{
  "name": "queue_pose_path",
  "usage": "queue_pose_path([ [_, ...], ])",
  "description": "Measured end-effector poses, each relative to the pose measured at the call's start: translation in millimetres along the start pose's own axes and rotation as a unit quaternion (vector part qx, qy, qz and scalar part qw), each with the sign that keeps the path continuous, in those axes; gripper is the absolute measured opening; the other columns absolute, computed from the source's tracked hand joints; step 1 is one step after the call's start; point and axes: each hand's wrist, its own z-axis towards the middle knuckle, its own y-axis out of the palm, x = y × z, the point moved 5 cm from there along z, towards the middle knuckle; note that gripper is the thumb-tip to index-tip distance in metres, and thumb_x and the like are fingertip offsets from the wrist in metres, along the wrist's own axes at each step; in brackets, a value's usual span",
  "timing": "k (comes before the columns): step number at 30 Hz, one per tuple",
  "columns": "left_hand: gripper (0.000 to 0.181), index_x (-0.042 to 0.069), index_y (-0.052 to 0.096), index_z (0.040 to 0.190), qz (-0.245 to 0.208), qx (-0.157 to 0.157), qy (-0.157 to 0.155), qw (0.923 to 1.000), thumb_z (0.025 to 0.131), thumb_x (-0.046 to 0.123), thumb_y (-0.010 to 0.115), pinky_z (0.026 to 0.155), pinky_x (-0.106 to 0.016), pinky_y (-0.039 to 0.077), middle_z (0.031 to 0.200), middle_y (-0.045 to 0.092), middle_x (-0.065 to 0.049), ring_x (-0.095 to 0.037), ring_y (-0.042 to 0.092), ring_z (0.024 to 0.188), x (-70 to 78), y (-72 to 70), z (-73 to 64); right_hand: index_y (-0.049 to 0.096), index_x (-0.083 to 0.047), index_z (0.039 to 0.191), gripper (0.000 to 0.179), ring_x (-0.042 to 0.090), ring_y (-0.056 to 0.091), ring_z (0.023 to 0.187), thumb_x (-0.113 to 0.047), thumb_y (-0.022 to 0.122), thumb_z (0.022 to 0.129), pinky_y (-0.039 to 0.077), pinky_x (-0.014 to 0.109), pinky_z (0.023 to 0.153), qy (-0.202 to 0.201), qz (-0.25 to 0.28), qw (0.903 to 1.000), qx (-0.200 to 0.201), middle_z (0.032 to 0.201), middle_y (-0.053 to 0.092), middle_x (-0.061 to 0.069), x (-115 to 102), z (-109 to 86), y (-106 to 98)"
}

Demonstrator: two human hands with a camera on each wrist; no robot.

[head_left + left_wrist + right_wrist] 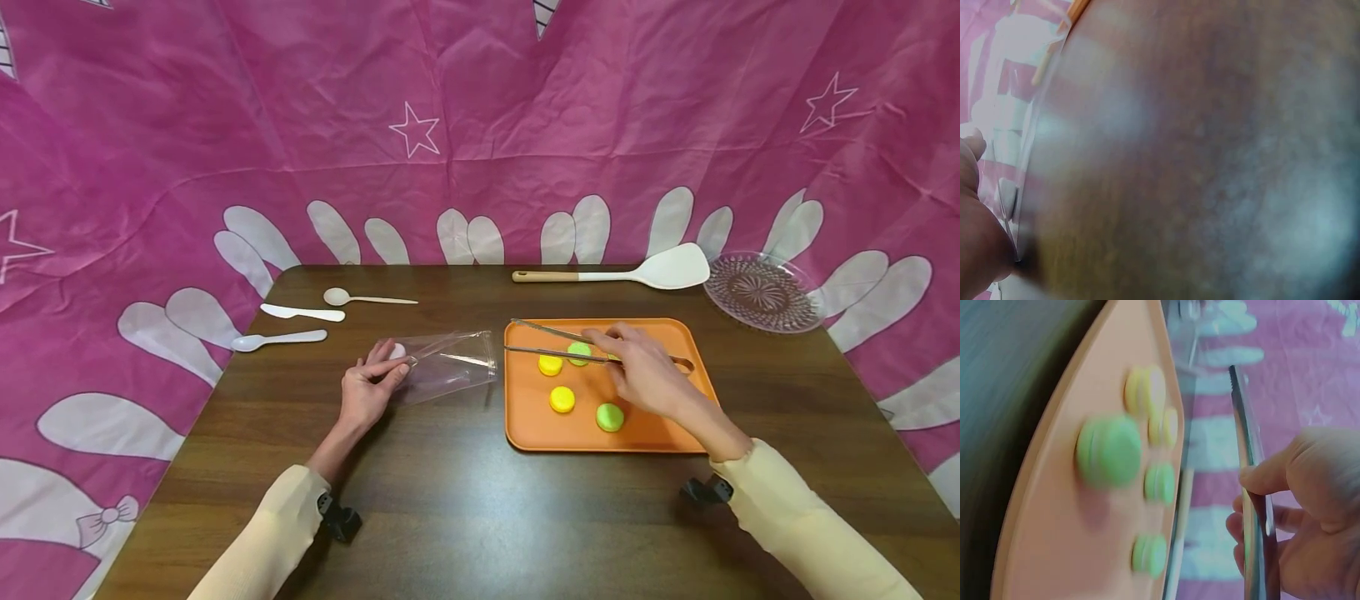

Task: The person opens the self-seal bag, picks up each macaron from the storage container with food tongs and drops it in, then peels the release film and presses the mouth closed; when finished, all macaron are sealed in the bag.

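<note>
My left hand pinches the left end of a clear plastic bag lying on the table. A small white round thing shows by its fingertips. With thumb and fingers my right hand grips metal tongs over an orange tray. The tongs' arms stand apart, tips toward the bag, with nothing between them. On the tray lie a yellow macaron, another yellow macaron, a green macaron and a green macaron. A third green macaron is mostly hidden by the right hand in the head view.
A white spatula with a wooden handle lies behind the tray. At the back right stands a clear patterned plate. A wooden spoon, a white knife and a white spoon lie back left. Pink cloth hangs behind the table.
</note>
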Motion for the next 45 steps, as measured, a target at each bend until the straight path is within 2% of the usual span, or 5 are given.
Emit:
queue_pose_path([
  [18, 0.012, -0.016, 0.072, 0.096, 0.0, -0.005, -0.008, 1.0, 0.085, -0.012, 0.071, 0.111, -0.069, 0.013, 0.125, 0.056, -0.037, -0.054, 0.041, 0.131, -1.3, -0.9, 1.5, 0.054, -0.007, 0.14, 0.08, 0.022, 0.04, 0.073, 0.022, 0.07, 0.068, 0.035, 0.035, 0.059, -0.034, -0.03, 0.9989, 0.01, 0.081, 0.043, 0.007, 65.1, -67.4, -27.7],
  [25, 0.011, -0.001, 0.079, 0.095, -0.015, 0.012, 0.005, 0.9998, 0.085, 0.002, 0.078, 0.113, -0.066, 0.013, 0.126, 0.061, -0.027, -0.043, 0.045, 0.134, -46.9, -0.5, 4.4, 0.048, -0.009, 0.149, 0.089, 0.016, 0.037, 0.071, 0.021, 0.07, 0.068, 0.034, 0.029, 0.06, -0.037, -0.04, 0.9985, -0.006, 0.079, 0.04, 0.001, 82.7, -83.3, -34.1],
  [32, 0.012, -0.007, 0.076, 0.097, -0.001, -0.001, -0.007, 1.0, 0.086, -0.003, 0.076, 0.113, -0.065, 0.012, 0.128, 0.06, -0.027, -0.042, 0.044, 0.136, -42.1, -0.7, 4.8, 0.042, -0.017, 0.154, 0.094, 0.019, 0.041, 0.07, 0.017, 0.074, 0.072, 0.036, 0.032, 0.056, -0.006, -0.065, 0.9976, -0.021, 0.082, 0.045, 0.005, 101.0, -97.8, -37.3],
  [40, 0.013, -0.016, 0.071, 0.096, -0.009, -0.012, -0.005, 0.9999, 0.083, -0.012, 0.074, 0.11, -0.071, 0.01, 0.125, 0.056, -0.037, -0.055, 0.038, 0.133, -10.5, -0.3, 3.6, 0.048, -0.01, 0.148, 0.085, 0.02, 0.043, 0.069, 0.016, 0.073, 0.072, 0.039, 0.033, 0.054, 0.009, -0.067, 0.9971, -0.035, 0.083, 0.046, 0.007, 110.5, -104.8, -37.1],
  [45, 0.013, -0.011, 0.075, 0.096, 0.004, -0.018, -0.01, 0.9998, 0.083, -0.008, 0.076, 0.112, -0.069, 0.009, 0.128, 0.057, -0.032, -0.05, 0.039, 0.135, -26.1, 1.1, 4.1, 0.047, -0.011, 0.149, 0.084, 0.02, 0.043, 0.07, 0.016, 0.072, 0.074, 0.039, 0.032, 0.053, 0.026, -0.064, 0.9962, -0.052, 0.084, 0.046, 0.007, 114.4, -106.1, -34.6],
])
